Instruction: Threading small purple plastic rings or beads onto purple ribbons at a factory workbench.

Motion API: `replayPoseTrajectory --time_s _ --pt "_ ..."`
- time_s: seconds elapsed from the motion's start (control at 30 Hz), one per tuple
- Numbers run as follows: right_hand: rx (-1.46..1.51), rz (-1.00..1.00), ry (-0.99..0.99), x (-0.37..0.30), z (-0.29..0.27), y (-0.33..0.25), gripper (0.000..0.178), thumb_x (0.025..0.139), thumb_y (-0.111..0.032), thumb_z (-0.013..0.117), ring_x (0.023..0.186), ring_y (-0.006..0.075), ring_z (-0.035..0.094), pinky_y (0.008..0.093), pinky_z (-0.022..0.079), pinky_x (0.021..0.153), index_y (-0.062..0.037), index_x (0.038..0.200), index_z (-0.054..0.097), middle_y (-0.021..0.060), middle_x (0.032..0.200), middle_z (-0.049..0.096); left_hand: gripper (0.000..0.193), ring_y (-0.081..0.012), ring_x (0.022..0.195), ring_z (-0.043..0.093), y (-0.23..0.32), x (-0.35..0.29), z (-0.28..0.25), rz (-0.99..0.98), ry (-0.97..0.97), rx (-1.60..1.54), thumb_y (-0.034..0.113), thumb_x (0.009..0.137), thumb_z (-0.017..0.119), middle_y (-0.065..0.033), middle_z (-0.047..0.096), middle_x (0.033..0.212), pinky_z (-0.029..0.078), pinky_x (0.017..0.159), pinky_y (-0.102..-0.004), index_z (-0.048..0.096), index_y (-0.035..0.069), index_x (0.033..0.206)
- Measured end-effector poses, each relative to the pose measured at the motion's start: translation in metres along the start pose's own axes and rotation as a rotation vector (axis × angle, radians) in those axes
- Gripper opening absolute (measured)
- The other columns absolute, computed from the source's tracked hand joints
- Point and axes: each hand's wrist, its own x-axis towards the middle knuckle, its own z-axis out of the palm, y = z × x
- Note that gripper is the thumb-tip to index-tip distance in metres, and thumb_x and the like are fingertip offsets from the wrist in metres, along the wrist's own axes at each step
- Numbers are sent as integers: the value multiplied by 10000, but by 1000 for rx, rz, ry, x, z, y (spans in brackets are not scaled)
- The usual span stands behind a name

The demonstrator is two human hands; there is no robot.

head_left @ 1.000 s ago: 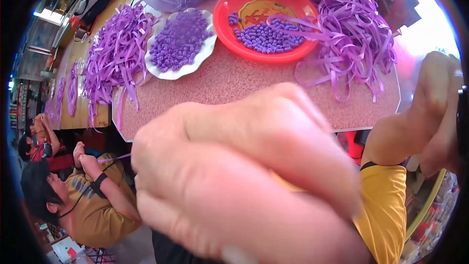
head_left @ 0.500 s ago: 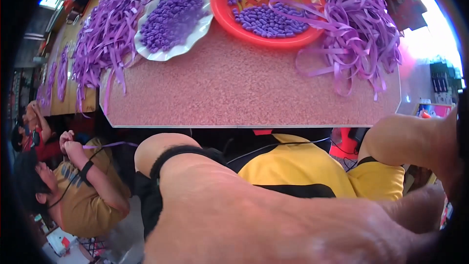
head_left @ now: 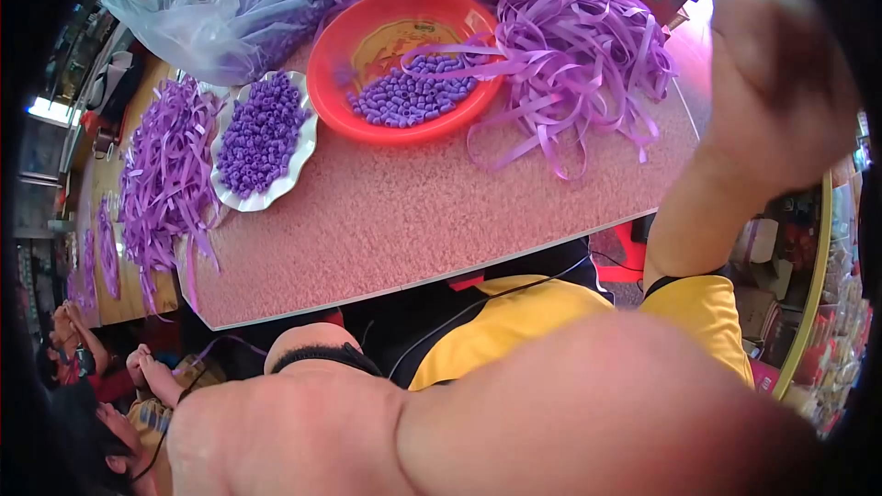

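Pink table (head_left: pixel 386 230) bears purple beads (head_left: pixel 418 98) and ribbons (head_left: pixel 574 41); right hand (head_left: pixel 781 92) blurred

Glossy plast. plate (head_left: pixel 400 134), smooth satiny-lkg ribbons (head_left: pixel 579 46)

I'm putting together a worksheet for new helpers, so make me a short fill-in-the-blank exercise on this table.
1. The round plate holding beads has a ____ rim.
2. The wavy-edged dish stands to the ____ of that plate in the picture.
3. The ribbons heaped beside the plate are ____.

Missing words: red; left; purple.
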Motion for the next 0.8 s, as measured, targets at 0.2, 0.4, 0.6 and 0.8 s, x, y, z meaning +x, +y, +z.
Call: replayPoseTrajectory --time_s 0.2,0.4,0.6,0.8 --pt "-718 194 173 4 19 40 314 1044 -233 443 447 157 527 214 296 376 20 1178 574 86 725 610 166 -237 738 654 -50 -25 -26 284 -98 -340 304 869 637 -151 687 894 524 636 -328 708 210 987" --pt "-649 687 -122 -18 -22 93 204 993 -144 533 529 107 570 196 337 439 1 1066 656 64 720 638 192 -202 795 652 -57 18 -13 510 -105 -708 227 872 666 -127 689 938 521 668 -306 694 127 1033" --pt "-703 884 -308 -45 -35 119 202 976 -175 591 578 34 538 162 319 476 -17 1055 689 -8 687 598 230 -167 851 650 -84 49 -18 771 -94 -1035 151 876 695 -103 691 982 518 700 -284 681 44 1079" --pt "-732 927 -281 -41 -47 107 181 961 -145 595 590 53 526 170 356 517 -13 1044 687 -7 688 587 232 -213 837 623 -149 13 -58 736 545 -132 99 809 742 -99 670 920 504 714 -329 698 25 1024"
